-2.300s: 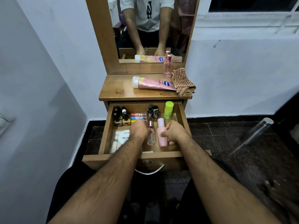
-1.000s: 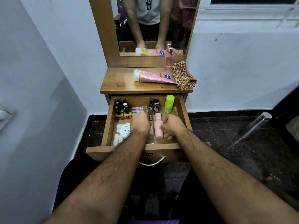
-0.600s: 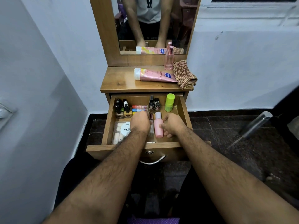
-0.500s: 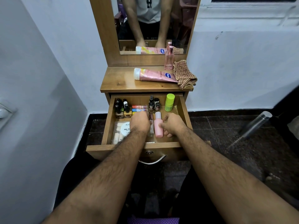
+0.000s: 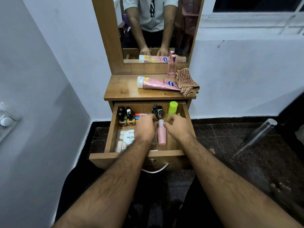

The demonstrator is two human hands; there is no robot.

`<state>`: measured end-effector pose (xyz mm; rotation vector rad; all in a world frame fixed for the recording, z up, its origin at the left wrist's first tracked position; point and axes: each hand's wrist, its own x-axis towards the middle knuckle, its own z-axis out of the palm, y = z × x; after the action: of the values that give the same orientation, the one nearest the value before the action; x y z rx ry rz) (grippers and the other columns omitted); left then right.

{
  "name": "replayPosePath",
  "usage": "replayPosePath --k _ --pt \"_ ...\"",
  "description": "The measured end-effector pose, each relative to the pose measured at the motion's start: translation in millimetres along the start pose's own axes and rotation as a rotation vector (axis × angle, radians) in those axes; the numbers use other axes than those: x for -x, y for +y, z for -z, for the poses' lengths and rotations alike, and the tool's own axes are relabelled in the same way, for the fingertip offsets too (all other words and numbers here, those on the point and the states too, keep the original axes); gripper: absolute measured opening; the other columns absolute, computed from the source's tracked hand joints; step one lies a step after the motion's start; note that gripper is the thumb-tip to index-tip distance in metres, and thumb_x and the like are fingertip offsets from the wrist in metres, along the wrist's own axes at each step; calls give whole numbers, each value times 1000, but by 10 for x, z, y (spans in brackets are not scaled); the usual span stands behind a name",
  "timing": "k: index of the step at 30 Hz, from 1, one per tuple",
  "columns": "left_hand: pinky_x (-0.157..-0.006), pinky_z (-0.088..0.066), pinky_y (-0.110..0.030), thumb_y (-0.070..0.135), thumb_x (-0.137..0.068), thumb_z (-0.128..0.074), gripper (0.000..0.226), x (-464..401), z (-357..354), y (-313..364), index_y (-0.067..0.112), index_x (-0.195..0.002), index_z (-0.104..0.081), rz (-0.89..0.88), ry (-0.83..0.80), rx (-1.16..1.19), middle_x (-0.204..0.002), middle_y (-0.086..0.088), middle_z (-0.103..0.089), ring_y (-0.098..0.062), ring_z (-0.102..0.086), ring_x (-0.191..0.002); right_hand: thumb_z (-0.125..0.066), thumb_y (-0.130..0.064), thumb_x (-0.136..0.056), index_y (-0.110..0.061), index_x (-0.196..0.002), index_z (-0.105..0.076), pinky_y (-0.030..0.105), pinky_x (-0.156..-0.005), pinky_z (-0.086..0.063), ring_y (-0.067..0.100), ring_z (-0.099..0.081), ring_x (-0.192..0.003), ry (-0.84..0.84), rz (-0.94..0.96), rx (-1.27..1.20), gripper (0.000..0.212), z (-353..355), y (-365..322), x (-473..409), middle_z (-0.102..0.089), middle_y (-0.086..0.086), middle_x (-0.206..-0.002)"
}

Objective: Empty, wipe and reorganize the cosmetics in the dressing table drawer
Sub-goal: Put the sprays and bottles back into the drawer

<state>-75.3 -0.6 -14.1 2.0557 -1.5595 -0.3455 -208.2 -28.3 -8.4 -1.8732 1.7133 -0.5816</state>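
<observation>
A: Where are the hands?

B: Both are inside the open drawer (image 5: 111, 134). The left hand (image 5: 144, 127) is knuckles-up, fingers curled down over something I cannot make out. Whether they grip anything, I cannot tell; the back of the hand hides them.

A: And the right?

B: The right hand (image 5: 176, 126) has its fingers loosely bent and a little apart. The fingertips (image 5: 165, 124) reach toward the white cap of the pink bottle (image 5: 162, 135), which lies flat between the two hands, cap pointing away from the person. The tips look to be touching the cap, though the blur there makes it hard to be sure; they are not wrapped round it.

A: What lies past the fingers?

B: Just beyond the right fingertips stands the green bottle (image 5: 172, 108), upright at the back wall. Beyond the left fingers are the small dark bottles (image 5: 157, 110) and the red tube (image 5: 142, 114) on its side. Left of the left hand stand the polish bottles (image 5: 125, 116), and nearer the person, beside that wrist, lies the wipes pack (image 5: 125, 139).

A: And above the drawer?

B: On the tabletop (image 5: 121, 89), well beyond both hands, the pink tube (image 5: 158, 83) lies on its side, its end touching the checked cloth (image 5: 187, 83). The perfume bottle (image 5: 171, 67) stands upright behind them, against the mirror (image 5: 156, 27).
</observation>
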Motion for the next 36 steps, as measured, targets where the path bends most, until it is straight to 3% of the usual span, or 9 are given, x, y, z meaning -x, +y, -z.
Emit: replayPosePath --k 4,9,13,16,22,25,31,36 --pt "-86 -55 -35 20 -92 -65 21 -53 107 83 20 -112 -70 -100 132 163 -105 3 -72 -13 -65 -96 -66 -29 -90 -22 -92 -70 26 -73 -51 4 -60 -79 167 140 -113 8 141 -79 -20 -66 -12 -84" --pt "-85 -50 -22 21 -90 -68 18 -472 388 392 19 -108 -72 -211 216 275 -102 6 -73 -8 -64 -93 -70 -17 -85 -16 -85 -73 10 -66 -43 4 -58 -70 336 253 -211 3 558 -319 -404 -67 -7 -77" --pt "-84 -48 -20 23 -92 -67 19 -997 516 690 18 -110 -72 -248 242 318 -104 5 -72 -6 -63 -94 -71 -19 -83 -16 -86 -75 28 -75 -53 11 -64 -77 430 261 -175 6 877 -474 -984 -72 -4 -82" --pt "-88 -49 -23 18 -90 -70 23 -1439 493 852 18 -113 -70 -238 237 295 -107 4 -71 -8 -62 -96 -71 -19 -82 -16 -89 -74 35 -79 -55 14 -65 -83 432 224 -121 8 992 -516 -1441 -71 -4 -86" --pt "-93 -53 -29 16 -88 -71 39 -2068 295 1014 20 -125 -63 -174 161 246 -113 2 -69 -12 -63 -105 -74 -20 -79 -20 -98 -71 35 -85 -54 16 -65 -91 325 173 -39 19 960 -457 -2073 -67 -7 -89" --pt "-96 -53 -33 16 -86 -73 38 -2243 207 1015 20 -123 -64 -197 137 211 -113 2 -69 -13 -63 -107 -76 -23 -79 -21 -103 -71 39 -88 -55 15 -65 -94 309 152 -29 24 904 -379 -2233 -71 -5 -96" --pt "-99 -51 -30 15 -88 -72 37 -2361 112 982 18 -124 -66 -211 136 203 -121 0 -68 -14 -62 -113 -77 -31 -81 -27 -106 -72 44 -92 -53 13 -66 -95 294 184 -57 26 807 -358 -2321 -72 -8 -100" --pt "-86 -49 -17 12 -88 -71 35 -2304 199 1012 19 -121 -67 -209 169 251 -116 3 -69 -7 -63 -104 -79 -29 -79 -29 -97 -73 45 -91 -53 11 -66 -92 310 208 -129 19 851 -404 -2235 -70 -14 -90"
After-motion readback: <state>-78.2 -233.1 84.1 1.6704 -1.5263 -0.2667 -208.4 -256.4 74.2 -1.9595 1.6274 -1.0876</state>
